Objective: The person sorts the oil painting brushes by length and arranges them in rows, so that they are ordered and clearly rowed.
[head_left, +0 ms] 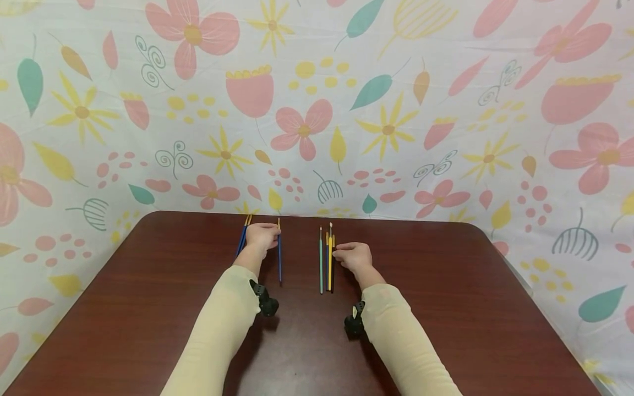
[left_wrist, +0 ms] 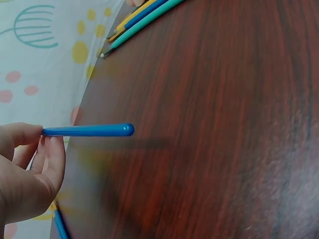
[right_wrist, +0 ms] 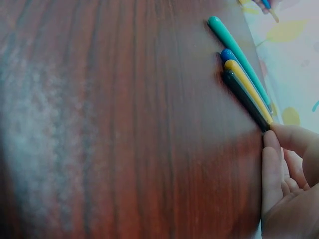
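Observation:
Between thumb and fingers, my left hand [head_left: 261,236] pinches a blue paintbrush [head_left: 280,258] near its bristle end. In the left wrist view the handle end of that blue paintbrush [left_wrist: 94,130] points right, with a shadow below it on the wood. My right hand [head_left: 355,256] pinches a black paintbrush [right_wrist: 244,98] close to its bristle end. Beside the black one, side by side, lie a yellow paintbrush [head_left: 330,264], a darker blue paintbrush [right_wrist: 227,55] and a teal paintbrush [head_left: 321,264].
More blue paintbrushes [head_left: 241,239] lie left of my left hand, near the back edge of the brown wooden table [head_left: 421,258]. A flower-patterned cloth [head_left: 307,181] hangs right behind the table.

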### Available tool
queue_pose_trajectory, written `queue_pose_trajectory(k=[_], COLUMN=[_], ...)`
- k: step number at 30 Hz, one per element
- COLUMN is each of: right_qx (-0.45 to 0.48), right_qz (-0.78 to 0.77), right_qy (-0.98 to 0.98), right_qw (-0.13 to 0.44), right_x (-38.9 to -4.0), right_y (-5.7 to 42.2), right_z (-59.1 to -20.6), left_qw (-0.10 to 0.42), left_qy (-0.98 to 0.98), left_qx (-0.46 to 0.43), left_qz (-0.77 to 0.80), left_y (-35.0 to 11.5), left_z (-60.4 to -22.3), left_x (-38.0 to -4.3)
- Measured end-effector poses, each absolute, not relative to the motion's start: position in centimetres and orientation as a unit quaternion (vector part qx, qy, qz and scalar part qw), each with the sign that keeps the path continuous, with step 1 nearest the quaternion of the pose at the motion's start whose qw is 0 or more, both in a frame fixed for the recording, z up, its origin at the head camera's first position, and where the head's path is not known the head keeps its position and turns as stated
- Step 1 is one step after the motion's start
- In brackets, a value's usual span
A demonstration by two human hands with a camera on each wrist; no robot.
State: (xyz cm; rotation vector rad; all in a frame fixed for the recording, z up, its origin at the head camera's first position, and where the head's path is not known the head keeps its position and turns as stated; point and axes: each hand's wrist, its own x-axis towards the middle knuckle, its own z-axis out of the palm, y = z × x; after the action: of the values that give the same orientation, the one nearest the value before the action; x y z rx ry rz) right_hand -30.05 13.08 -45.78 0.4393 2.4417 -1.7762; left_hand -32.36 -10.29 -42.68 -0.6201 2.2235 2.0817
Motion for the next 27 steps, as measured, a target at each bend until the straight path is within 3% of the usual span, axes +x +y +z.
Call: queue_pose_trajectory(k=[27], right_qx=[0.141], right_qz=[-0.592], right_qy=[0.793], right_qw=[0.041], right_x=[-29.8], right_y=[13.4], right_z=[-45.9], left_qw=[-0.025], left_qy=[0.725], left_qx=[-0.216], left_qz=[0.653], left_y=[-16.9], left_z=[-41.8], left_x=[-33.3])
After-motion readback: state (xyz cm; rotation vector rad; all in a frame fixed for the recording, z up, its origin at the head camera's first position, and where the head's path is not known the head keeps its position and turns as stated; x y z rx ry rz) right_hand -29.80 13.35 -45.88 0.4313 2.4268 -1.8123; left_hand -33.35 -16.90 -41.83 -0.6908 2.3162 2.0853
